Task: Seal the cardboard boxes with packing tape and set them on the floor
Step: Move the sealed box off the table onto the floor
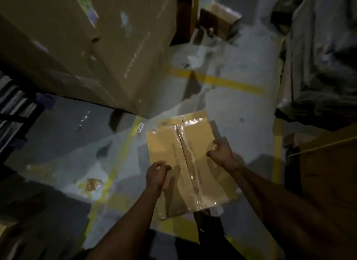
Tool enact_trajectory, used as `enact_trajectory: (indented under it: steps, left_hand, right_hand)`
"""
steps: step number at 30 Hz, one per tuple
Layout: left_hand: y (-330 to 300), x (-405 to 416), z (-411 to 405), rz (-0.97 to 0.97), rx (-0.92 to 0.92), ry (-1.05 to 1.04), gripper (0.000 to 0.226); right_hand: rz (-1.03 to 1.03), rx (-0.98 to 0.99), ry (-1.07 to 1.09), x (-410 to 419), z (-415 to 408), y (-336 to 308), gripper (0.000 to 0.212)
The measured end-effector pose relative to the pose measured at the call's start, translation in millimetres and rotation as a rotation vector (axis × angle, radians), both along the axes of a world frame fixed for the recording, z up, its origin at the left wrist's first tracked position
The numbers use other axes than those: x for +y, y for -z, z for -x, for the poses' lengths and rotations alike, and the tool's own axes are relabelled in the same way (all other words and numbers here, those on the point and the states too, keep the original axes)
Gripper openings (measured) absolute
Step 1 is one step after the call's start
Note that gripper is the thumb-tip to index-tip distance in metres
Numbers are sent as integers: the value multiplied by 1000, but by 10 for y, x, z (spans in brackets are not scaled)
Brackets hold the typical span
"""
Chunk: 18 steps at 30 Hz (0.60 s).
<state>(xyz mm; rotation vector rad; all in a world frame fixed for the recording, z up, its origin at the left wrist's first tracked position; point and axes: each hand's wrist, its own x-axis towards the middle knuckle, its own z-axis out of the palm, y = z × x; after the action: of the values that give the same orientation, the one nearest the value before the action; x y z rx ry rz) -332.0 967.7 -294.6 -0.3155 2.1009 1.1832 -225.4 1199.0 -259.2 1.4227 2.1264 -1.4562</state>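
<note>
A flat cardboard box (164,143) with clear packing tape along its middle seam lies low over the floor. It sits on a second box (195,116) whose far edge peeks out beyond it. My left hand (156,172) hovers over the near left part of the top box, fingers loosely curled and holding nothing, casting a shadow on the cardboard. My right hand (222,152) is at the box's right edge, also loosely curled. I cannot tell whether it touches the box.
A tall stack of large cartons (87,47) rises at the left. Wrapped goods (318,56) and a brown carton (332,163) stand at the right. The grey floor (241,109) has yellow lines and a crumpled scrap (90,185). My foot (208,227) is below the box.
</note>
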Motion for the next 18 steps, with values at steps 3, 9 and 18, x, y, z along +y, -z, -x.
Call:
enact_trajectory:
  steps: [3,9,18]
  left_hand:
    - [298,420,404,4,43,-6,16]
    - [773,1074,1168,53,106,53,38]
    - [1322,1151,1297,67,47,361,92]
  right_hand:
    - [-6,-17,21,436,365,315,62]
    - [-113,-37,-113,1079,1097,842,59]
    - [-232,-261,-385,1194,1140,1729,84]
